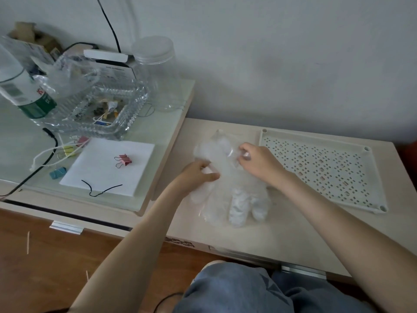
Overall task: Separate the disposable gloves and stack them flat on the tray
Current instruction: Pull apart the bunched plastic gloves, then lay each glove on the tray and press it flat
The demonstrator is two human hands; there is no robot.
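Both hands pinched the clear gloves [228, 188] on the desk [293, 240] beside the bare tray [322, 168], left hand [198, 175] and right hand [255, 159] fingers clamped on the film, apparently peeling one free, with a flat lay on the tray likely next.

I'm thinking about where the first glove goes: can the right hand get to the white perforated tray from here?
Probably yes. The right hand, pinching the clear disposable gloves, sits just left of the tray, with nothing between them and nothing lying on it.
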